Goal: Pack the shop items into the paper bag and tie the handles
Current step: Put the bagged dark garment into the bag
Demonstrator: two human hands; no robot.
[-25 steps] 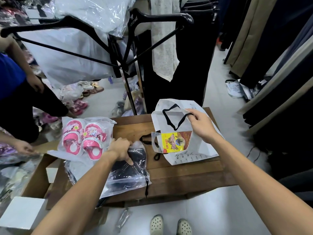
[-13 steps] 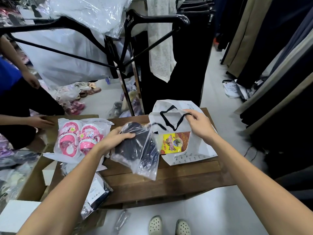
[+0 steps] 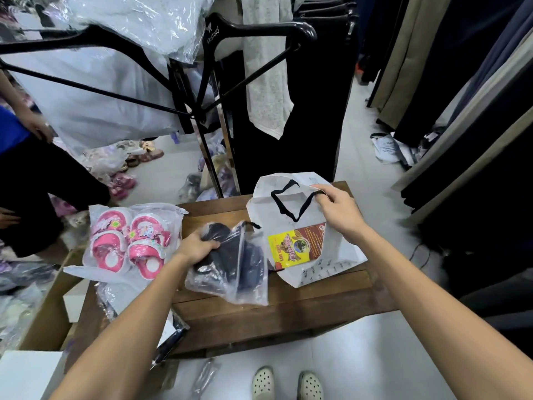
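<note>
left hand (image 3: 199,246) has lifted the dark garment in clear plastic (image 3: 230,262) off the wooden table (image 3: 288,310); a second ago it lay flat at 7 o'clock, now it's clamped in the fingers, just left of the paper bag (image 3: 302,215). right hand (image 3: 339,212) still pinches the bag rim and black handle (image 3: 288,203) at 1 o'clock, mouth held open. judgement: insertion is next. pink sandals pack (image 3: 129,241) unpacked at 9 o'clock. hanger (image 3: 230,30) reads "aristino". yellow label (image 3: 291,248) in the bag unreadable.
</note>
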